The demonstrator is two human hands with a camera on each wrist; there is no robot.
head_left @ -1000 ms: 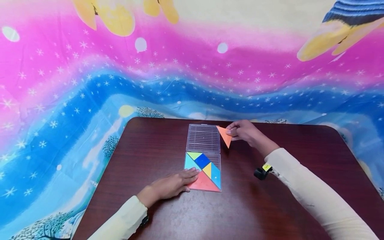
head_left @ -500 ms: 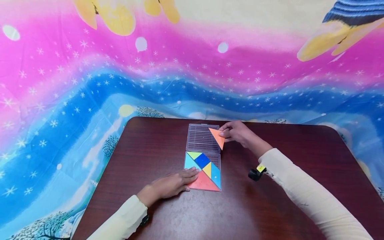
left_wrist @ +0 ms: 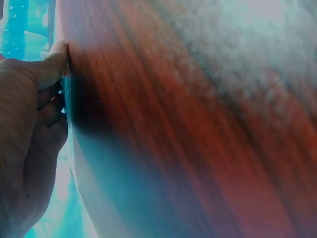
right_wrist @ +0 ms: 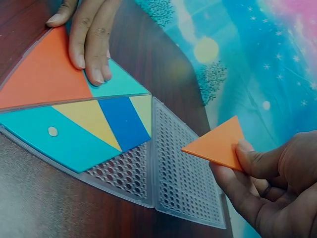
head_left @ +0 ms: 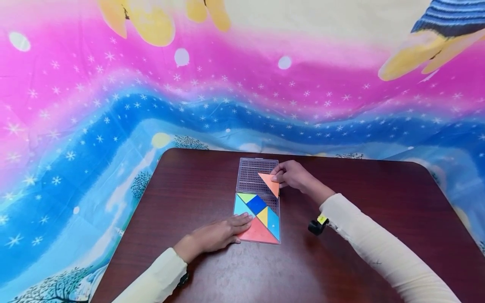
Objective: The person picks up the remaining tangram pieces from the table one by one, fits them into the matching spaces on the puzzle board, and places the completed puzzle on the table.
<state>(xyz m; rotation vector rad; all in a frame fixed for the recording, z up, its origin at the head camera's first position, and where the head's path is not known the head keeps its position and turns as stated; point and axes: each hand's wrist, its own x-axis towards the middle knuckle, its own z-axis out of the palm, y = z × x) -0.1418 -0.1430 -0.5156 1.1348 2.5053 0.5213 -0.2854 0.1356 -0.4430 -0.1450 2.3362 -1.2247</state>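
Observation:
Between thumb and fingers my right hand [head_left: 293,174] pinches an orange triangle tangram piece [right_wrist: 220,144], held above the perforated lid half [right_wrist: 185,173] of a clear plastic case. The lower half [head_left: 273,201] holds a red-orange large triangle [head_left: 259,232], a turquoise triangle [head_left: 241,205], a yellow-green triangle [right_wrist: 141,111], a blue square [head_left: 256,204], a yellow triangle [head_left: 262,217] and a blue-teal parallelogram [right_wrist: 52,133] with a small pale spot. A triangular gap at its upper right bares the perforated floor. My left hand [head_left: 221,232] rests with extended fingers on the red-orange and turquoise pieces.
The case lies unfolded on a dark reddish-brown wooden table [head_left: 182,181]. Behind the table hangs a patterned cloth [head_left: 242,92] in pink and blue. A black wrist device [head_left: 317,226] with a yellow tag sits under the right sleeve.
My right hand has carried the orange triangle leftward and nearer, from beside the lid half to over it, close to the lower half's gap. The left hand has stayed in place.

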